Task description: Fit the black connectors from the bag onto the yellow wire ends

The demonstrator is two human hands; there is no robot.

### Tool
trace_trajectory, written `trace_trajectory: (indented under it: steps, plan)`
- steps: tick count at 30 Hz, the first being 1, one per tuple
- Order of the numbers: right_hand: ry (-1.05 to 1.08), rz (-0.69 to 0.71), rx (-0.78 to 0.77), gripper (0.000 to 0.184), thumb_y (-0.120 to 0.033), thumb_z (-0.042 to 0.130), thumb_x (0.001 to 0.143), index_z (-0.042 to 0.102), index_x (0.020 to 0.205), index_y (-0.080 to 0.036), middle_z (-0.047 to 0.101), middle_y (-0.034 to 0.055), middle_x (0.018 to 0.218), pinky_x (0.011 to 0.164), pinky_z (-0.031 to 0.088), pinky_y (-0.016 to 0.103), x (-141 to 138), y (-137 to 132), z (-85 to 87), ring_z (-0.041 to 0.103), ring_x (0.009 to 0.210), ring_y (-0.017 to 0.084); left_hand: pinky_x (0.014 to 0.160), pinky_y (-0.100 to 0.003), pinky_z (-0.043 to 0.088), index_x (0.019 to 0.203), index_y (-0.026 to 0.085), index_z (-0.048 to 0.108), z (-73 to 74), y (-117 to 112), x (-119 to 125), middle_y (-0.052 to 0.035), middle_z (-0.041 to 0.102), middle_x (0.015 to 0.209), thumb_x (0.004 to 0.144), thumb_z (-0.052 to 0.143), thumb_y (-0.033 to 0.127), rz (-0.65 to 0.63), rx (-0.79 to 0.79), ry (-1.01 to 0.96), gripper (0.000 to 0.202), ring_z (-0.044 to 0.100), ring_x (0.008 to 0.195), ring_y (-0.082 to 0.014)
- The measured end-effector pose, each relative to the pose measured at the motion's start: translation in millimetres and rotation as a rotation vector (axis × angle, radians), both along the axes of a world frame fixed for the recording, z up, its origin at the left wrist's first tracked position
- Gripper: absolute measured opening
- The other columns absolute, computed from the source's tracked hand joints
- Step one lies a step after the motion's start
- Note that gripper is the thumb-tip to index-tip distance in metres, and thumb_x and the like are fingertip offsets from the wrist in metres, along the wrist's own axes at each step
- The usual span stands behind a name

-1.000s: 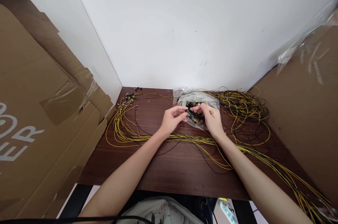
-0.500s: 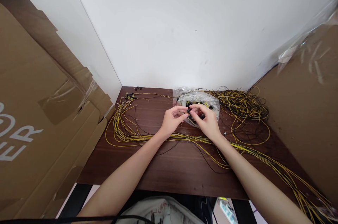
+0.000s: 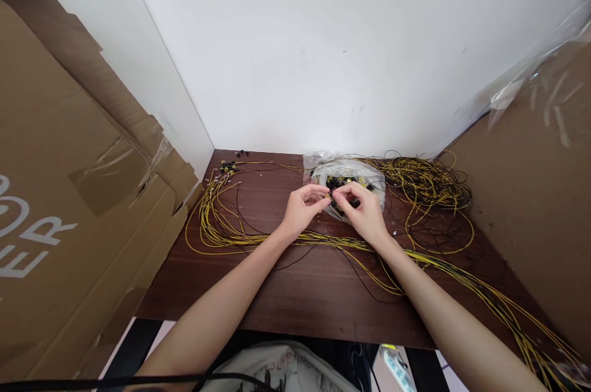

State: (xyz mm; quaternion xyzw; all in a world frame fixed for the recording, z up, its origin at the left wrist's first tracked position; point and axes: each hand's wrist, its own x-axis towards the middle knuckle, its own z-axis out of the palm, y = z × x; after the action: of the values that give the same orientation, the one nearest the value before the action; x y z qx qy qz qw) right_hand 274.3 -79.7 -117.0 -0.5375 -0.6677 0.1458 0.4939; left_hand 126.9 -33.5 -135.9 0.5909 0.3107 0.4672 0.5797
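Observation:
My left hand [image 3: 302,207] and my right hand [image 3: 362,207] meet fingertip to fingertip above a clear plastic bag [image 3: 376,176]. Each hand is closed in a pinch. What lies between the fingertips is too small to make out, though dark bits show close to them. Inside the bag are several small black and yellow parts [image 3: 344,181], partly covered by my fingers. Beneath my forearms a bundle of thin yellow and black wires [image 3: 323,239] runs across the brown table [image 3: 318,309].
A tangled heap of yellow and black wires [image 3: 425,186] lies at the back right. Several loose black and yellow parts [image 3: 228,167] sit back left. Cardboard [image 3: 69,195] stands on the left and another cardboard panel [image 3: 535,195] on the right. A white wall [image 3: 295,53] closes the back.
The fingers of my right hand have drawn in a little, with the index finger now closer to the thumb. My left hand stays nearly in place.

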Motion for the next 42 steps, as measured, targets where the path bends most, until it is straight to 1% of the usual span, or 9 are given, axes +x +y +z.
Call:
trace_trajectory:
  steps: [4, 9, 14, 19, 22, 33, 42]
  plan:
    - [-0.003, 0.005, -0.011, 0.013, -0.026, 0.055, 0.084, 0.062, 0.076, -0.018, 0.062, 0.0032, 0.077, 0.064, 0.044, 0.028, 0.3, -0.6, 0.7, 0.054, 0.067, 0.014, 0.054, -0.021, 0.045, 0.083, 0.011, 0.065, -0.1, 0.1, -0.2, -0.0054, 0.065, 0.077, 0.066, 0.072, 0.026, 0.009, 0.008, 0.009, 0.024, 0.055, 0.063, -0.0104]
    - [0.006, 0.011, -0.011, 0.013, -0.026, 0.055, 0.083, 0.062, 0.076, -0.018, 0.062, 0.0028, 0.077, 0.063, 0.044, 0.027, 0.3, -0.5, 0.4, 0.054, 0.067, 0.014, 0.054, -0.022, 0.044, 0.082, 0.011, 0.066, 0.2, -0.1, -0.3, -0.0043, 0.064, 0.074, 0.065, 0.072, 0.028, 0.015, 0.016, 0.02, 0.024, 0.054, 0.06, -0.0099]
    - [-0.003, 0.007, -0.003, 0.015, -0.028, 0.055, 0.084, 0.062, 0.076, -0.018, 0.062, 0.0032, 0.076, 0.064, 0.044, 0.028, 0.1, -0.4, -0.5, 0.054, 0.067, 0.014, 0.054, -0.022, 0.044, 0.082, 0.011, 0.066, -0.7, 0.0, -0.1, -0.0056, 0.065, 0.078, 0.065, 0.073, 0.028, 0.017, 0.022, 0.025, 0.025, 0.055, 0.063, -0.0106]
    - [-0.004, 0.003, -0.015, 0.018, -0.032, 0.053, 0.085, 0.062, 0.078, -0.019, 0.064, 0.0047, 0.079, 0.065, 0.045, 0.03, -0.5, -0.6, -0.2, 0.057, 0.071, 0.016, 0.054, -0.022, 0.045, 0.082, 0.011, 0.065, -1.0, -0.3, 0.0, -0.0051, 0.065, 0.075, 0.065, 0.073, 0.029, 0.005, 0.015, 0.015, 0.026, 0.056, 0.062, -0.011]
    - [0.002, 0.005, -0.021, 0.019, -0.034, 0.053, 0.085, 0.062, 0.077, -0.019, 0.064, 0.0046, 0.078, 0.065, 0.045, 0.03, -1.0, -0.4, -0.3, 0.057, 0.07, 0.016, 0.054, -0.022, 0.045, 0.081, 0.011, 0.065, 0.0, -0.7, 0.0, -0.005, 0.065, 0.074, 0.065, 0.073, 0.029, 0.004, 0.01, 0.011, 0.026, 0.056, 0.062, -0.0112]
    - [0.034, 0.021, -0.044, 0.018, -0.032, 0.055, 0.084, 0.065, 0.08, -0.017, 0.065, 0.0047, 0.08, 0.065, 0.044, 0.028, -0.3, 0.7, -3.3, 0.057, 0.071, 0.016, 0.053, -0.021, 0.044, 0.079, 0.01, 0.065, 1.3, -1.0, 0.0, -0.0052, 0.066, 0.073, 0.061, 0.075, 0.027, -0.002, -0.049, -0.021, 0.026, 0.057, 0.062, -0.0108]
    - [0.037, 0.025, -0.056, 0.02, -0.035, 0.055, 0.083, 0.065, 0.08, -0.018, 0.066, 0.0051, 0.081, 0.064, 0.045, 0.029, 0.7, 2.0, -4.8, 0.058, 0.071, 0.017, 0.053, -0.021, 0.045, 0.078, 0.011, 0.066, 1.3, -0.8, -0.1, -0.0048, 0.066, 0.072, 0.062, 0.075, 0.027, -0.002, -0.043, -0.016, 0.025, 0.057, 0.061, -0.0107]
